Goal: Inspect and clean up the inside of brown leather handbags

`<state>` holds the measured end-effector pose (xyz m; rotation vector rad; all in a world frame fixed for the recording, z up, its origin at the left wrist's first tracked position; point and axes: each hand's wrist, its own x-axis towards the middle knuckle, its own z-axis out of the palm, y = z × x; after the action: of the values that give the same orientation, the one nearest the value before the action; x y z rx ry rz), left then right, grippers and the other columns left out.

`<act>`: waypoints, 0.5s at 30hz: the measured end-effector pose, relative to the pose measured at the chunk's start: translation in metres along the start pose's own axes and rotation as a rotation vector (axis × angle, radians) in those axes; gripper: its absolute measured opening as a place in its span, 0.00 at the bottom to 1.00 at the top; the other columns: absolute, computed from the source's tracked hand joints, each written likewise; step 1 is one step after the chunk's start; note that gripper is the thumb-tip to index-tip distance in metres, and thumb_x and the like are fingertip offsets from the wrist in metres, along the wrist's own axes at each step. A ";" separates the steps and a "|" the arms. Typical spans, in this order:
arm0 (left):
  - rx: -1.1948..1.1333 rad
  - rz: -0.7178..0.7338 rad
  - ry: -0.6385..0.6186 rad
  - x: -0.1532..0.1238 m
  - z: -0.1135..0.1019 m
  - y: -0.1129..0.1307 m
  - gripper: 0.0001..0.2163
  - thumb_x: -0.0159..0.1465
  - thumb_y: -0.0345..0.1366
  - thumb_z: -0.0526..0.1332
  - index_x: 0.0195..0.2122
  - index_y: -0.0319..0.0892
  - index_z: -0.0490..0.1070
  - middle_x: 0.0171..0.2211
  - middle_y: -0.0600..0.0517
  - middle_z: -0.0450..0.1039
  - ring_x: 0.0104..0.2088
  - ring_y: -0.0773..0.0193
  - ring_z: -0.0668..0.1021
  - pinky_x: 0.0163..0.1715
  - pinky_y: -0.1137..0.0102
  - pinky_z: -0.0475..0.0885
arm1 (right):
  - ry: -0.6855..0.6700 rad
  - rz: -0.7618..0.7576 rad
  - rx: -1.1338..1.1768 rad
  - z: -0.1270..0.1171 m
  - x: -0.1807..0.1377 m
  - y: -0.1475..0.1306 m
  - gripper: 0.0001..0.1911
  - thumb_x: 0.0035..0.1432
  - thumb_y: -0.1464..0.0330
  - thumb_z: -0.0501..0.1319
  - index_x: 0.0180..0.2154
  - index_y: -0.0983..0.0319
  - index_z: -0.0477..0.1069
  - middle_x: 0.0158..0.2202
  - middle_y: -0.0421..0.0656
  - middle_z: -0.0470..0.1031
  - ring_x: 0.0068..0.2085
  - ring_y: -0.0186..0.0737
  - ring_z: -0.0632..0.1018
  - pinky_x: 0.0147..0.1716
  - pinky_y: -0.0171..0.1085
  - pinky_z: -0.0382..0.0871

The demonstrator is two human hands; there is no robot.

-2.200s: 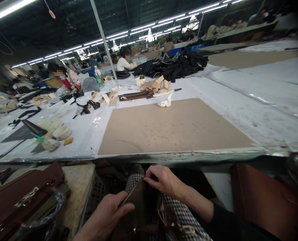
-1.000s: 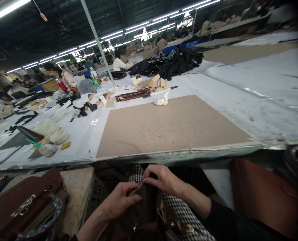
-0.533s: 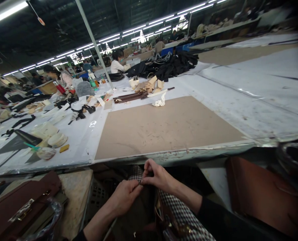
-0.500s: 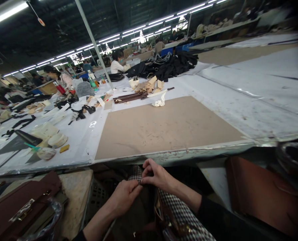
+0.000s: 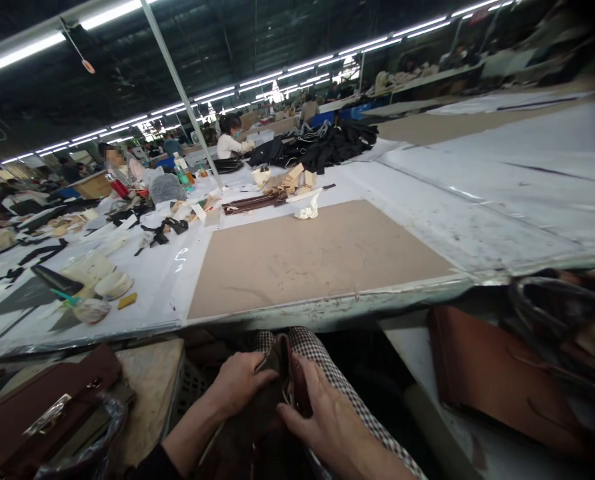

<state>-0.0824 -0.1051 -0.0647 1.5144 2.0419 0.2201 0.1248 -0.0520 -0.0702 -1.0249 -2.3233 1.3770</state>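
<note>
In my lap stands a dark bag [image 5: 250,427] with a brown side, its top edge parted into a narrow gap. My left hand [image 5: 237,383] is closed over the left edge of the bag, thumb lying across it. On the other side my right hand [image 5: 325,413] grips the brown right panel, fingers along the outside and thumb toward the opening. The inside of the bag is mostly in shadow. Checked cloth [image 5: 310,347] covers my legs beneath it.
Ahead is a white-covered table with a tan board [image 5: 307,257] and a crumpled white wad [image 5: 307,210]. Glue-stained tubs [image 5: 113,285] stand at left. Brown bags lie on both sides, left [image 5: 42,420] and right [image 5: 487,373]. Co-workers sit farther back.
My hands, close together over my lap before, have moved apart onto the two sides of the bag. The bag is now raised and its opening shows between them.
</note>
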 end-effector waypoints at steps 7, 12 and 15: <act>-0.019 0.025 -0.060 -0.041 -0.062 -0.008 0.12 0.65 0.44 0.60 0.28 0.42 0.69 0.25 0.57 0.70 0.29 0.64 0.71 0.27 0.73 0.60 | -0.280 -0.054 0.491 -0.093 -0.018 0.028 0.37 0.54 0.72 0.62 0.65 0.57 0.57 0.47 0.42 0.73 0.44 0.42 0.77 0.42 0.38 0.72; 0.066 0.126 -0.185 -0.060 -0.078 0.010 0.05 0.57 0.31 0.61 0.35 0.45 0.74 0.35 0.55 0.75 0.37 0.60 0.76 0.38 0.71 0.67 | -0.410 -0.024 0.523 -0.113 -0.025 0.046 0.33 0.52 0.71 0.65 0.61 0.56 0.65 0.47 0.42 0.74 0.45 0.44 0.76 0.42 0.39 0.70; -0.198 0.222 -0.245 -0.044 -0.070 0.023 0.28 0.53 0.29 0.65 0.57 0.48 0.70 0.55 0.50 0.74 0.54 0.54 0.74 0.54 0.65 0.67 | -0.349 -0.028 0.575 -0.105 -0.023 0.049 0.27 0.59 0.64 0.63 0.60 0.56 0.67 0.50 0.44 0.75 0.52 0.51 0.75 0.52 0.46 0.69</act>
<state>-0.0930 -0.1239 0.0183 1.5582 1.6135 0.2978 0.2195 0.0171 -0.0534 -0.6089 -1.9228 2.1732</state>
